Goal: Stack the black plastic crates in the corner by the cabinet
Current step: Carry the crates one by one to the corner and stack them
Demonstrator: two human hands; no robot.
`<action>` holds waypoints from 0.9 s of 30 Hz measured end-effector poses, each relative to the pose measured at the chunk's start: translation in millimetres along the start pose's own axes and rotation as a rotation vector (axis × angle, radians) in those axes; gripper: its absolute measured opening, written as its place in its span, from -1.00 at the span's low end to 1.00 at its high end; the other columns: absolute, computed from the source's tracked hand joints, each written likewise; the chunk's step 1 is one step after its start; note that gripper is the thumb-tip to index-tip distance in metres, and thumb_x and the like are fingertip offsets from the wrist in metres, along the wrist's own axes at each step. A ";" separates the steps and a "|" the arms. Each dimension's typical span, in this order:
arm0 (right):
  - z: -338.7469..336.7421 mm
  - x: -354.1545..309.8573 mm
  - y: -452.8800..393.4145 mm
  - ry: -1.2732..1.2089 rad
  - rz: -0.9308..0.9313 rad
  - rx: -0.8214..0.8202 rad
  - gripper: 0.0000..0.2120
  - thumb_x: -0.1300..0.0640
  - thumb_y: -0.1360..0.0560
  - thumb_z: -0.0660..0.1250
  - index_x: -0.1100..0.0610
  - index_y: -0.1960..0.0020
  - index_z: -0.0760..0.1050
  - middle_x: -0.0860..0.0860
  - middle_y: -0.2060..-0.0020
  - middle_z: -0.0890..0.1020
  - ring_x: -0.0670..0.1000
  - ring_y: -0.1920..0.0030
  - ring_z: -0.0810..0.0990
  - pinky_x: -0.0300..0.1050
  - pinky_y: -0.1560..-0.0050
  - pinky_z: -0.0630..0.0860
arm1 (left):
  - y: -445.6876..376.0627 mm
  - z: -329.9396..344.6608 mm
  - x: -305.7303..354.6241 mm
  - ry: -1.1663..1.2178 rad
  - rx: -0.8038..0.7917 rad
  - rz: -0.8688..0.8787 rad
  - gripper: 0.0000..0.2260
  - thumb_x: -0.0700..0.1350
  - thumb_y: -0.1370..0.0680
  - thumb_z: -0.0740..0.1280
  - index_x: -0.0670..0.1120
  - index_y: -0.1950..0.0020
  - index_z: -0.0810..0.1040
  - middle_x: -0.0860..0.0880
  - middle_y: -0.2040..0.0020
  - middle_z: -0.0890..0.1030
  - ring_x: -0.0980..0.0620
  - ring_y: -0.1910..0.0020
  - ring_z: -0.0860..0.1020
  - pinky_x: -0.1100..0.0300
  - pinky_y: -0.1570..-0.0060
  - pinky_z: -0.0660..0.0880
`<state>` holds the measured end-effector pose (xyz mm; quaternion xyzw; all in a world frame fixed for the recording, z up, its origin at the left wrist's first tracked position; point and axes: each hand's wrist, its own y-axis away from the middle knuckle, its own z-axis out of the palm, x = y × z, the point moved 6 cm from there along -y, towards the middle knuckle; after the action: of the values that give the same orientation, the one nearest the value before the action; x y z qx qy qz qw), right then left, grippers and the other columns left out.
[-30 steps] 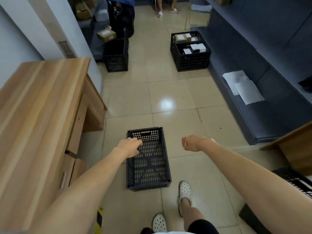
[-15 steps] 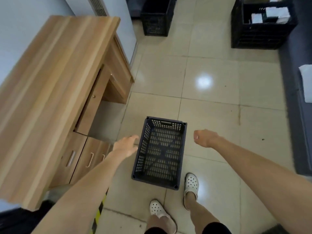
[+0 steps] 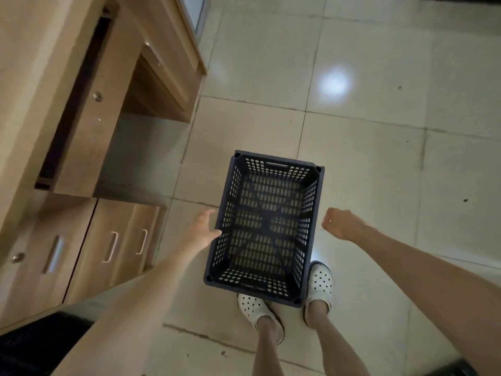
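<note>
An empty black perforated plastic crate (image 3: 267, 226) stands on the tiled floor just in front of my feet, its open top facing up. My left hand (image 3: 202, 230) is at the crate's left rim with fingers spread, fingertips at or touching the edge, holding nothing. My right hand (image 3: 340, 223) hovers a short gap to the right of the crate's right rim, loosely curled into a fist with nothing in it.
A wooden desk (image 3: 54, 77) with drawers fills the left side, and a low drawer cabinet (image 3: 108, 248) with metal handles stands beside the crate. Something dark and perforated (image 3: 32, 346) lies at the bottom left. My white clogs (image 3: 322, 280) are behind the crate.
The view has tilted down and moved closer to the crate. Both hands have dropped lower along the crate's sides, and the left one has slid from the far corner to the left rim.
</note>
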<state>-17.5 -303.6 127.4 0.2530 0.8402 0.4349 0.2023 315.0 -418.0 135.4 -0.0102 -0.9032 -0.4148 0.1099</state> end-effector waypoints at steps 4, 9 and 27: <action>54.5 13.6 -53.0 -0.105 0.084 -0.080 -0.62 0.01 -0.59 0.17 0.19 -0.33 0.38 0.18 -0.25 0.52 0.19 -0.20 0.52 -0.08 -0.11 0.44 | -52.7 48.2 -27.2 0.090 -0.062 -0.022 -0.37 -0.04 -0.50 0.44 0.00 -0.50 0.25 -0.05 -0.44 0.37 -0.08 -0.38 0.40 -0.03 -0.31 0.38; 101.0 20.7 -109.1 -0.259 0.202 -0.124 -0.49 0.04 -0.60 0.20 0.29 -0.44 0.22 0.24 -0.36 0.41 0.22 -0.30 0.44 -0.11 -0.07 0.39 | -112.0 90.0 -43.9 0.197 -0.071 -0.008 -0.26 0.01 -0.45 0.48 -0.03 -0.53 0.19 -0.09 -0.45 0.32 -0.12 -0.40 0.35 -0.07 -0.37 0.34; 155.1 58.2 -171.7 -0.618 0.391 -0.103 -0.74 0.06 -0.47 0.28 0.15 -0.01 0.26 0.13 0.26 0.41 0.05 0.38 0.34 -0.18 0.42 0.26 | -140.8 129.0 -64.8 0.411 -0.183 -0.250 -0.24 0.03 -0.49 0.44 -0.15 -0.53 0.11 -0.18 -0.43 0.39 -0.16 -0.36 0.42 -0.01 -0.33 0.39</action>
<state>-19.4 -256.0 -106.3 0.5177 0.6523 0.4101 0.3719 338.4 -408.6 -64.7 0.1763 -0.8150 -0.4983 0.2374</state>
